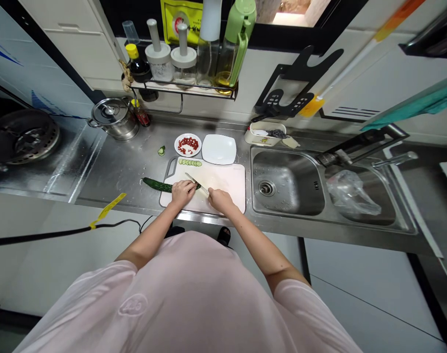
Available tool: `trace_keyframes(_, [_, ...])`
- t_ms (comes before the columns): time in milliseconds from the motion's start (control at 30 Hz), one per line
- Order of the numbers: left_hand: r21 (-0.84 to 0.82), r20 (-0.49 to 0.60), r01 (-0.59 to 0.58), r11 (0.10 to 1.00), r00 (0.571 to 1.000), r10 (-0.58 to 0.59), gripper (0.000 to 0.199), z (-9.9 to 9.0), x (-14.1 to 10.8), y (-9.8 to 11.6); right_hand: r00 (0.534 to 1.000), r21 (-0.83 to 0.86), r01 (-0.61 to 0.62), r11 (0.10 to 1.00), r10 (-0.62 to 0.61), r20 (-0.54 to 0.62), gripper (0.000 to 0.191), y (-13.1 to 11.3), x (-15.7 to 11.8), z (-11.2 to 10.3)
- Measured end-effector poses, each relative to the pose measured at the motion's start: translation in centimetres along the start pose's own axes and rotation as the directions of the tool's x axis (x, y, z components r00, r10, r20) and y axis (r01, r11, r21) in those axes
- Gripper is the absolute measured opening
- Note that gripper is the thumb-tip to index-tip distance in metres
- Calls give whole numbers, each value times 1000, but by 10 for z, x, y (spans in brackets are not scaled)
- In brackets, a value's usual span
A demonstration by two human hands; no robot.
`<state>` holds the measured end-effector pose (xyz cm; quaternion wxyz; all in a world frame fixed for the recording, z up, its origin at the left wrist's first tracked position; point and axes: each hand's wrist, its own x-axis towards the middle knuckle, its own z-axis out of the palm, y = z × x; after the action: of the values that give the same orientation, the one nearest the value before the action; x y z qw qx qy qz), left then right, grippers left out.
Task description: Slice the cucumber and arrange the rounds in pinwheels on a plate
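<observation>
A long dark green cucumber (157, 185) lies across the left side of the white cutting board (228, 184), its far-left end sticking out over the steel counter. My left hand (184, 192) is closed over the cucumber near its right end. In my right hand (220, 200) is the handle of a knife (192, 178), whose blade slants up and left beside the cucumber's cut end. A row of cucumber slices (190, 162) lies at the board's top left edge. Behind the board stand a plate of chopped red pieces (188, 144) and a white square plate (219, 149).
A cucumber end piece (161, 151) lies on the counter. The double sink (287, 208) is to the right, with a plastic bag (350, 193) in one basin. A lidded pot (115, 117) stands back left. Bottles and jars fill the wall rack (186, 88); a wok (22, 135) sits far left.
</observation>
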<state>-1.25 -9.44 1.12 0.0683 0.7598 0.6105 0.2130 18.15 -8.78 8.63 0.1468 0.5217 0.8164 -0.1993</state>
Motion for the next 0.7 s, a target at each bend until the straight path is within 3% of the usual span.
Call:
trace_keyframes(300, [11,3,-4,1000,1000,4,24,-1,1,0,1000,14,-1,1000,1,15,29,-15,19,-11])
trace_keyframes(700, [-3,1,-2,1000,1000,2,23,1,0,-1,1000,-13,-4,1000,4,15,27,12,-15,6])
